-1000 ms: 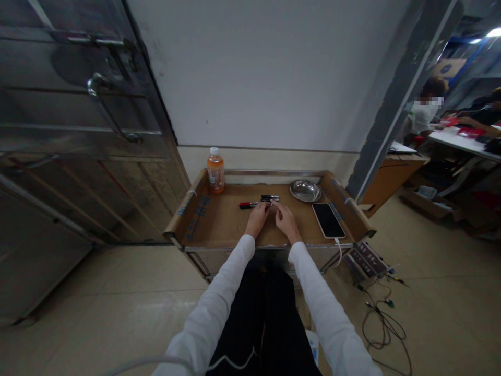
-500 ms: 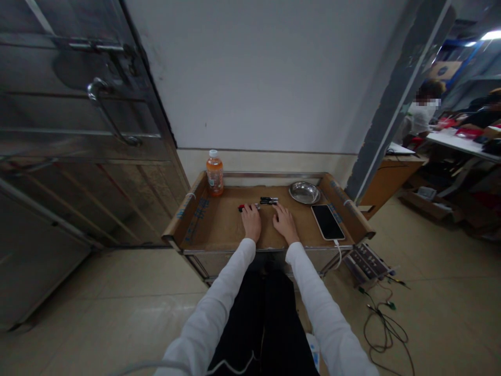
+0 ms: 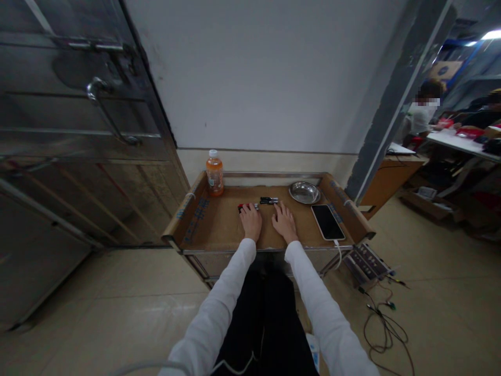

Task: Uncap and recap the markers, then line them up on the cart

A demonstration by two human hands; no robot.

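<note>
**Small pens that could roll away**

The black pens (image 3: 269, 200) lie together near the middle of the frame, flat on the cardboard tray (image 3: 188, 211). They look thin, so I think a bump could make them roll. The right hand (image 3: 284, 223) is just below their right end. Its fingers are spread apart, and I see nothing held in it. Its fingertips are very close to the pens, but I cannot tell if they touch. A quick poke could push the pens out of line.

The red-and-black pens (image 3: 240, 208) are just left of the black ones, partly hidden by the left hand (image 3: 251, 222). Its fingers lie over them. I cannot tell if they pinch or only rest there. If they only rest, pressing down could make a pen slip or spin.

Farther out, the shiny bowl (image 3: 304, 192) sits right of the middle, above the phone (image 3: 327, 222). A rolling pen could bump it. A white cord (image 3: 340, 253) runs from the phone down over the tray's front edge. If a sleeve or leg caught the cord, the phone could be pulled off. The orange bottle (image 3: 215, 175) stands left of the middle, at the tray's back corner. It is tall, so a hard knock could tip it.
</note>
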